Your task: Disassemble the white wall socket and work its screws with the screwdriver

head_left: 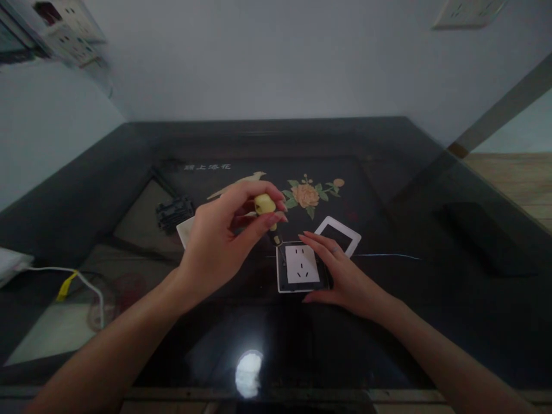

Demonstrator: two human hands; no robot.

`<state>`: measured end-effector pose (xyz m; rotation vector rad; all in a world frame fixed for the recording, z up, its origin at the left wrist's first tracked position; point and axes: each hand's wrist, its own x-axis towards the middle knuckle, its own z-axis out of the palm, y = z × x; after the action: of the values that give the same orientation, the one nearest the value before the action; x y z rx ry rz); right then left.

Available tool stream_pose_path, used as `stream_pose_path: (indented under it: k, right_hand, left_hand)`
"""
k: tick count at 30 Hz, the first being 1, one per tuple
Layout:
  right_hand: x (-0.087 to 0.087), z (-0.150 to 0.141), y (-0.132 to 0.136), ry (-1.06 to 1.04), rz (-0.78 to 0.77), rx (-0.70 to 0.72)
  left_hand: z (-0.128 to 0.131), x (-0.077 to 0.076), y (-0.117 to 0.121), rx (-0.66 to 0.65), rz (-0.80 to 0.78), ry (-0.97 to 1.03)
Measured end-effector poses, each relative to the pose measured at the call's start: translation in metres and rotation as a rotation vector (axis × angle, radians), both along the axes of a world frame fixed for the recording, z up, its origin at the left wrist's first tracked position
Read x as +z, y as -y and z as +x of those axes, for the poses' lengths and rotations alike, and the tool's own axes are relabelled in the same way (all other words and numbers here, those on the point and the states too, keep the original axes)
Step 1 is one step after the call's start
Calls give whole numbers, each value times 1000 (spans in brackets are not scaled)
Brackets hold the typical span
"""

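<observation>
My left hand (228, 230) is closed round the yellow and black handle of a screwdriver (265, 204). The screwdriver slants down, its tip at the left side of a wall socket (302, 264) that lies face up on the dark tabletop. The socket has a white middle with slots and a dark surround inside a pale edge. My right hand (334, 264) grips the socket's right side, fingers along the top edge and thumb near the bottom corner. Just behind the right fingers lies a white square cover frame (338, 234).
A white piece (184, 230) sticks out behind my left hand, beside a dark bundle (174, 211). A white cable (92, 287) with a yellow tag lies at the left. A dark flat object (478, 236) rests at the right. The glossy tabletop (366, 339) meets a wall behind.
</observation>
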<state>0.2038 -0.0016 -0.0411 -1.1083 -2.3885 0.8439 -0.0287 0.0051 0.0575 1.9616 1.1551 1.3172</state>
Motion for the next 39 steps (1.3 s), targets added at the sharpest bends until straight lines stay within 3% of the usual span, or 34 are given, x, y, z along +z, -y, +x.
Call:
stream_pose_path:
  k: [23,39]
  right_hand:
    - [-8,1,0,-14,80,18]
    - [-13,3,0,7,144,15]
  left_hand:
    - [-2,1,0,-33,34,-86]
    - [-2,-4,-3,-149,53,-53]
